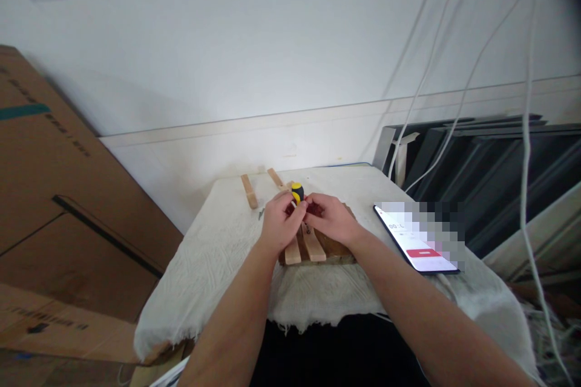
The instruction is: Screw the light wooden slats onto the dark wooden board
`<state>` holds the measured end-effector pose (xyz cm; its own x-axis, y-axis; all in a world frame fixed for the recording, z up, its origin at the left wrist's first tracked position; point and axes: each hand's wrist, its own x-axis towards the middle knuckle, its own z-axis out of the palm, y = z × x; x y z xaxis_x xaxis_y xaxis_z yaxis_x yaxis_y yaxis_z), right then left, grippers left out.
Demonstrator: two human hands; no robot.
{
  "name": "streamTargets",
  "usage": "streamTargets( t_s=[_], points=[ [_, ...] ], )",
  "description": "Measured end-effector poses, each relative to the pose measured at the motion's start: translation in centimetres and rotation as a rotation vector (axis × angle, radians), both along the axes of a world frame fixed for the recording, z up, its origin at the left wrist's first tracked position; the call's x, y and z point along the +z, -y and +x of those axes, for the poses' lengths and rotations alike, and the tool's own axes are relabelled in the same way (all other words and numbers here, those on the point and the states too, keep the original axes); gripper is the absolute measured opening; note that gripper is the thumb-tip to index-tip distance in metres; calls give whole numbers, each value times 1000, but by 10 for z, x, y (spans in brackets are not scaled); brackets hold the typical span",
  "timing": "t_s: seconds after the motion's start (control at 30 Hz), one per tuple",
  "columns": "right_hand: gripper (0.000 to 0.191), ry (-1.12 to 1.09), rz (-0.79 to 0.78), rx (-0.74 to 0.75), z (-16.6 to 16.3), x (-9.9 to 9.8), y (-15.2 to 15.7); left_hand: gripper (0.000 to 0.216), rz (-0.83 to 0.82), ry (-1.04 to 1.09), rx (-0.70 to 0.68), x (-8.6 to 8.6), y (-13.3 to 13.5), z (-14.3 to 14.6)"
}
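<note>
Left hand [282, 221] and right hand [333, 217], bare, brought together on one spot, fingers bent inward; clock readings below taken from this spot, twelve towards the wall. Left: thumb and fingers closed about the lower part of an upright yellow-and-black tool handle [297, 191]; lower end of the tool hidden. Right: fingers curled in just beside the same handle; whether they grip it or a small part, cannot tell. Directly beneath: brown wooden board [340, 245], mostly covered by the hands, bare portion showing from four to five o'clock. On the board, at six o'clock: two pale wooden strips, one left [293, 251], one right [314, 245], side by side with a gap at their near ends, far ends hidden under the fingers. Small dark detail on the right strip, too small to identify. At eleven o'clock: pale strip [276, 178], slanting away from the handle. At ten o'clock: shorter strip [249, 191], lying apart from the board. Under all: surface [218, 260] draped in off-white cloth, near edge frayed. Towards half past three: phone [413, 239], screen lit, red bar visible, part pixelated. At six o'clock, below the cloth's fringe: dark clothing [340, 351]. At nine o'clock: large cardboard box [104, 217], printed, green tape on its upper part. Between two and three o'clock: dark panels [490, 163], stacked and leaning; white cables [526, 145] hanging before them. At twelve o'clock: white wall [254, 42].
</note>
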<state>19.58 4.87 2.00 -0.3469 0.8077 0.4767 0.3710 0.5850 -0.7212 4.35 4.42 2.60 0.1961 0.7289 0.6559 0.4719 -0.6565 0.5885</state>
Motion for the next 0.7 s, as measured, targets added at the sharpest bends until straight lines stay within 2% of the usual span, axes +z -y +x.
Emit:
streamTargets(
  t_s=[0.2, 0.3, 0.57, 0.7],
  points=[
    [10, 25, 34, -63, 0, 0, -1, 12, 7, 10, 26, 0, 1, 1],
    [10, 63, 49, -87, 0, 0, -1, 17, 28, 19, 66, -1, -1, 1],
    [7, 29, 51, 1, 2, 2, 1, 20, 41, -4, 45, 2, -1, 1],
    [5, 42, 49, -52, 2, 1, -1, 15, 21, 32, 34, 2, 0, 0]
  ],
)
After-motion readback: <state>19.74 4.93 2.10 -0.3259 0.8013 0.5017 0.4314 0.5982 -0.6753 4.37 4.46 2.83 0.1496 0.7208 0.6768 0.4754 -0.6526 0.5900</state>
